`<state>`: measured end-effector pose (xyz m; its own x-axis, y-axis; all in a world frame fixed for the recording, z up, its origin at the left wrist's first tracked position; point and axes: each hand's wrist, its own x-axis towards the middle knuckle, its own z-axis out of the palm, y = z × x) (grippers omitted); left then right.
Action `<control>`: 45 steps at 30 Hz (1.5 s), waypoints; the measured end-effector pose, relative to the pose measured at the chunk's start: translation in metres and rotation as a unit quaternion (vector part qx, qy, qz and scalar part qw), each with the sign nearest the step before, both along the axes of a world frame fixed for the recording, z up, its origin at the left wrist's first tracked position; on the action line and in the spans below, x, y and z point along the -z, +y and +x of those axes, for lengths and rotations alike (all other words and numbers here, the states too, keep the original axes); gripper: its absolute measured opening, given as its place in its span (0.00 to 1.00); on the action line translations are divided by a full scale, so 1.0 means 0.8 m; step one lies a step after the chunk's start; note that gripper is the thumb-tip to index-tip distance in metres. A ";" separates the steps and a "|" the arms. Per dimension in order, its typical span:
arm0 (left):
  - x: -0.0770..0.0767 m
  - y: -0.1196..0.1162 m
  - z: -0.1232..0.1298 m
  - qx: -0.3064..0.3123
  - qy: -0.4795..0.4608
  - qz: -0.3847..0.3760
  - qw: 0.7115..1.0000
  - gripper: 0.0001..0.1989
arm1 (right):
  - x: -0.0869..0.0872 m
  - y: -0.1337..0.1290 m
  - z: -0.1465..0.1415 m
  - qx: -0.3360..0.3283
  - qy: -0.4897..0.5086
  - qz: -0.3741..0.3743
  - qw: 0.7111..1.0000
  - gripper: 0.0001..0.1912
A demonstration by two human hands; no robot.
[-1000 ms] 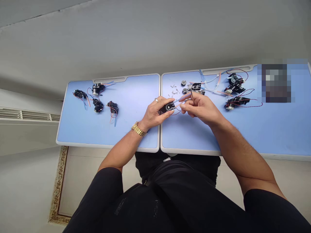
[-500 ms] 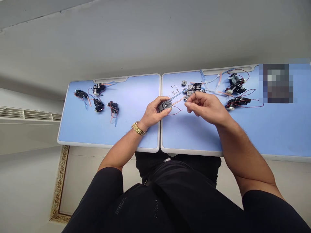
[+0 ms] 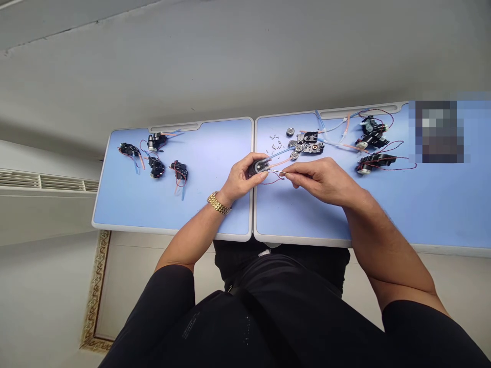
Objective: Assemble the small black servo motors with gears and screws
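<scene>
My left hand is closed around a small black pump-like unit with a round grey top. A blue tube and an orange tube run from it to the right, and a thin red wire loop hangs below. My right hand pinches a slim metal tool, its tip at the unit's right side. Whether that is a screwdriver or tweezers I cannot tell. Just beyond lie opened black housings and several round metal parts.
Tiny loose screws lie left of the housings. Several wired black units with tubes rest on the left blue tabletop, and more such units on the right. A pale seam divides the tabletops.
My right hand has come down and left, bringing the tool's tip to the unit and uncovering the opened housings. The unit in my left hand has tilted slightly.
</scene>
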<state>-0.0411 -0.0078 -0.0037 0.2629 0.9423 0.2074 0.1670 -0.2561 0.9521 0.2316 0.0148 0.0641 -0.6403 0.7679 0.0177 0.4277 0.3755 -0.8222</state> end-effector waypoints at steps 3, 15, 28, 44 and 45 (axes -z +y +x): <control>-0.003 0.001 0.000 -0.003 0.041 0.054 0.998 0.25 | 0.002 0.000 0.001 -0.026 -0.016 0.006 1.000 0.15; 0.002 0.002 0.002 -0.012 0.049 0.069 0.996 0.26 | 0.004 0.008 0.001 0.018 -0.019 -0.002 1.000 0.15; 0.007 -0.001 0.012 -0.035 -0.046 -0.077 0.995 0.30 | 0.007 0.006 0.000 0.025 -0.016 -0.045 0.999 0.12; 0.001 -0.003 0.019 0.017 -0.120 -0.164 0.979 0.31 | 0.013 -0.005 -0.023 0.033 -0.025 -0.092 0.995 0.09; 0.002 -0.002 0.019 0.032 -0.135 -0.171 0.976 0.31 | 0.013 -0.005 -0.023 0.038 -0.026 -0.091 0.995 0.09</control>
<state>-0.0261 -0.0096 -0.0052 0.3023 0.9521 -0.0457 -0.1077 0.0818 0.9908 0.2133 0.0109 0.0538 -0.5761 0.8020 -0.1579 0.4937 0.1875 -0.8492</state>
